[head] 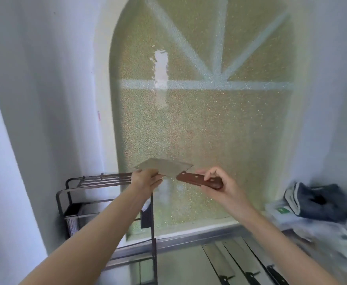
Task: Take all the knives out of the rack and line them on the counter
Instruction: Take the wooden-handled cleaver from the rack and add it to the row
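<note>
Frosted glass fills the arched window point(205, 120) in front of you, and it is the biggest thing in view. Below it, at your left, stands the black metal rack point(98, 194), and I cannot see any knife remaining in it, though your left arm hides part of it. At the bottom lies the grey counter point(181, 268), with a dark folded cloth point(320, 200) on papers at the far right.

On the counter I count three knives point(236, 262) already placed side by side, blades pointing away from you and black handles toward you; the edge of the view may cut off more.

Between your hands is one cleaver point(166, 167) with a brown wooden handle, held in the air above the rack and well apart from the counter. Your left hand point(146, 181) pinches the blade, its fingers closed on the flat metal. Your right hand point(220, 182) has its fingers wrapped around the handle.

I judge that you are passing the cleaver from the left hand to the right. Next, release the blade, bring the cleaver down and lay it beside the three knives, parallel with them. Keep the edge away from your left fingers when you let go.
</note>
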Demonstrator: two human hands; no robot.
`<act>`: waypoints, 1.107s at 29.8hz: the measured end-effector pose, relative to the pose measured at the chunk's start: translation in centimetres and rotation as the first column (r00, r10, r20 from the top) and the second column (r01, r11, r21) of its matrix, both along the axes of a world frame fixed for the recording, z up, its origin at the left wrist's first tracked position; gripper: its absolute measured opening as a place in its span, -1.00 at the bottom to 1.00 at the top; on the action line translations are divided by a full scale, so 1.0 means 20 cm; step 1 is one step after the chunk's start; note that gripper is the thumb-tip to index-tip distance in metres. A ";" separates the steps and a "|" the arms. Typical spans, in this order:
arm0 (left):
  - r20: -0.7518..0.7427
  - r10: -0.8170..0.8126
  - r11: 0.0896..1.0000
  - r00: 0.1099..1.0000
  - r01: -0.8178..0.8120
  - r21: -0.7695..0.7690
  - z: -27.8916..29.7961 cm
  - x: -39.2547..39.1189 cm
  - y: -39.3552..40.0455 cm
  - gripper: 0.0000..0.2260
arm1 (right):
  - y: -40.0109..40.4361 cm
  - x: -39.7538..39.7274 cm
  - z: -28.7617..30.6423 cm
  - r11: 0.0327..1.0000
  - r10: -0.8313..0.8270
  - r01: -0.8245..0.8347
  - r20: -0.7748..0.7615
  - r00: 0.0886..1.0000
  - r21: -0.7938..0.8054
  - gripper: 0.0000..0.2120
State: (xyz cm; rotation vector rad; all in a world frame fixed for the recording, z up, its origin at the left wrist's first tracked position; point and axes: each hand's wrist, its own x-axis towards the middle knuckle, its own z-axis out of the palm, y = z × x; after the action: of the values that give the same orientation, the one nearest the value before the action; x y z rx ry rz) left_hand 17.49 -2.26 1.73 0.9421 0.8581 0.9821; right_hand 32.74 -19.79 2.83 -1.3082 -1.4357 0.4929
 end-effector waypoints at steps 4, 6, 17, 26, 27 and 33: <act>-0.046 0.030 0.999 0.998 -0.029 0.023 -0.18 0.21 -0.18 -0.63 | -0.24 0.13 -0.28 0.970 -0.146 0.205 0.366 0.919 -0.129 -0.79; -0.122 0.006 0.999 0.993 -0.001 0.041 -0.31 0.35 -0.30 -0.53 | -0.35 0.15 -0.50 0.891 -0.192 0.359 0.485 0.853 -0.279 -0.75; -0.478 -0.176 0.982 0.861 0.122 -0.142 -1.18 0.41 -0.41 -0.47 | -0.33 0.00 -1.39 0.619 -0.416 0.260 -0.029 0.909 -0.741 -0.73; -0.688 -0.401 0.909 0.605 0.356 -0.216 -1.65 0.39 -0.17 -0.27 | -0.10 -0.15 -1.79 0.454 -0.547 0.317 0.020 0.837 -0.833 -0.79; -0.757 -0.408 0.886 0.510 0.421 -0.194 -1.69 0.39 -0.14 -0.22 | -0.08 -0.16 -1.81 0.433 -0.561 0.331 0.036 0.827 -0.839 -0.79; -0.971 -0.218 0.607 -0.095 0.766 -0.211 -1.97 0.32 -0.05 -0.14 | 0.10 -0.12 -1.92 0.348 -0.613 0.389 0.107 0.783 -0.853 -0.80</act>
State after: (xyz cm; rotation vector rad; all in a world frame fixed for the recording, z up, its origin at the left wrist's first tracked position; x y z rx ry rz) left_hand 23.82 -3.36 -37.68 2.2690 1.1379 -0.4582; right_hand 30.42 -17.72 -35.65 -2.2943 -0.4195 0.9425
